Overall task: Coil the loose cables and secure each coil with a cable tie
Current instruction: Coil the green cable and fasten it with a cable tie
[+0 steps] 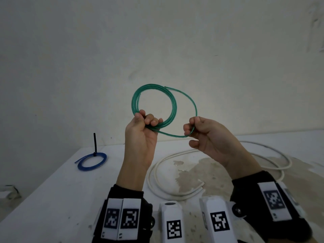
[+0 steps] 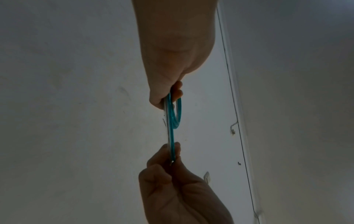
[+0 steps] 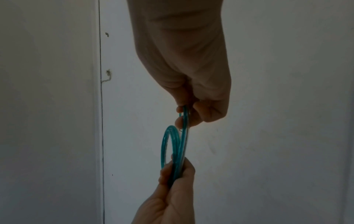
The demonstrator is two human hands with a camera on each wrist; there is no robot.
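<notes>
The left hand [image 1: 142, 132] is gripping the gathered turns of the green cable [image 1: 154, 104], held up above the table [image 1: 57, 186]. To its right, the right hand [image 1: 205, 135] is pinching the last, wider loop. To coil well, that loop should probably be matched to the others. Far left, a blue coil [image 1: 92, 161] is already lying tied; near right, the white cable [image 1: 175, 172] is lying loose.

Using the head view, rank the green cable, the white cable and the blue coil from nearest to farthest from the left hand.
1. green cable: gripped in the left hand itself, raised above the table.
2. white cable: loose on the table, below and to the right.
3. blue coil: tied, far off at the table's left.
</notes>
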